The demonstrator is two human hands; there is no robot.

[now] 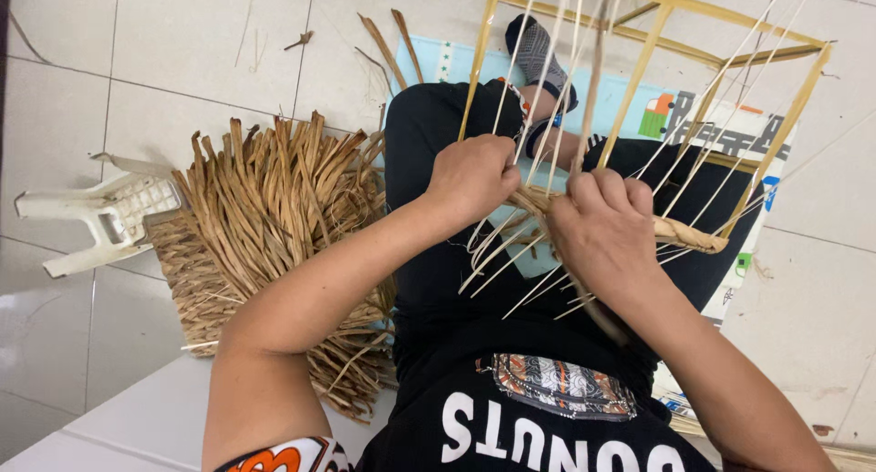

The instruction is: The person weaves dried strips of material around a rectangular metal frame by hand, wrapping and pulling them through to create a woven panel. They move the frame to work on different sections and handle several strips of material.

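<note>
I sit on the floor with a bamboo frame (639, 66) strung with thin pale strands (547, 89) resting over my legs. A twisted rope of dried straw (680, 233) runs across the strands. My left hand (473, 176) is closed on the left end of that straw rope among the strands. My right hand (602, 230) grips the rope further right, fingers curled over it. The two hands are almost touching.
A half-woven straw mat with loose standing strips (274, 226) lies to my left. An overturned white plastic stool (105, 217) lies beyond it. A patterned mat (721, 130) lies under the frame on the pale tiled floor (182, 43).
</note>
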